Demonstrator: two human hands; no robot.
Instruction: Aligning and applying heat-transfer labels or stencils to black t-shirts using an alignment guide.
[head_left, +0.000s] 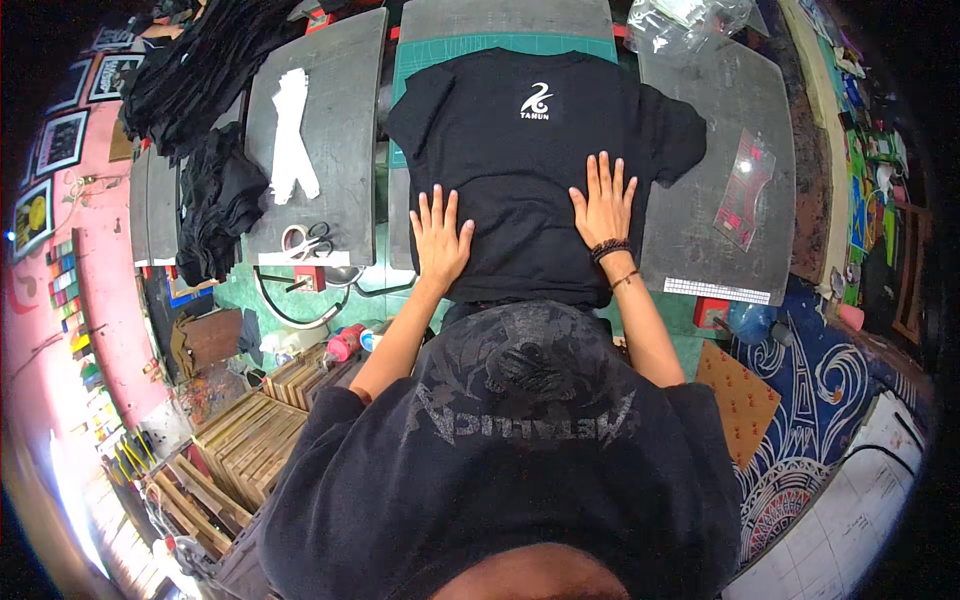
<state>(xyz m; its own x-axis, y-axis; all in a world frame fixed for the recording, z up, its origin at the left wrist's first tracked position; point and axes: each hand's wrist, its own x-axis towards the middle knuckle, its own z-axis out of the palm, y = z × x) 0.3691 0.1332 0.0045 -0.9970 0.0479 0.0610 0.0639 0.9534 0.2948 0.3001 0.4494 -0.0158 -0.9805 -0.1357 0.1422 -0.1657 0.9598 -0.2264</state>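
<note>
A black T-shirt (517, 187) with a small white print near its neckline lies spread over the middle grey board and a green cutting mat (442, 49). My left hand (441, 238) rests palm down on the shirt's left side, fingers apart. On the right side, my right hand (604, 201) also lies flat on the cloth, with dark beaded bands at the wrist. Shallow folds cross the fabric between both hands. The shirt's lower hem bunches at the board's near edge, against my body. Neither hand grasps anything.
Scissors (321, 238) and a tape roll (295, 238) lie on the left board (345, 150), below white strips (290, 139). Dark cloth (217, 195) is heaped further left. A clear template (744, 191) lies on the right board (682, 232), with clear plastic bags (686, 22) behind.
</note>
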